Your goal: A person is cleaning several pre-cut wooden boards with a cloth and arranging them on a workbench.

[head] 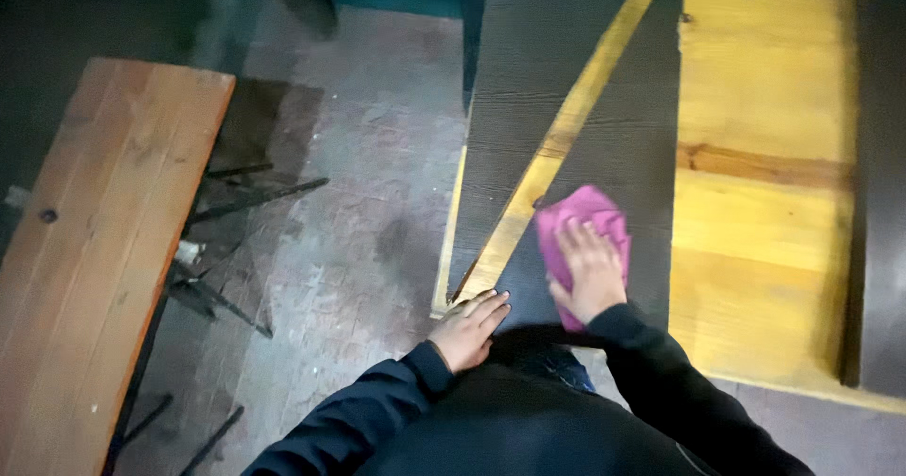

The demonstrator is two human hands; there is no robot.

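Hands number two in the head view, both in dark sleeves, and one cloth lies under one of them. One table, one diagonal slat and one bench complete the count.

The right hand (592, 273) lies flat and open, fingers spread, palm pressed down on the pink cloth (578, 221). The cloth sits directly beneath that hand and pokes out past the fingertips, up and to the left, on the dark panel (557, 61) of the table, just right of the yellow wooden slat (566, 127) that crosses the panel diagonally. The left hand (469, 330) rests at the near edge of the same panel, fingers extended and loosely together, gripping nothing, near the cloth but not touching it.

The cloth is soft and crumpled, with rounded folds. The dark panel shows a fine grain. To its right is bare yellow wood (755, 202) with a reddish knotty band. On the left stands the bench (104, 231), of reddish-brown planks on thin dark metal legs. The floor (349, 231) is grey, worn and blotchy.
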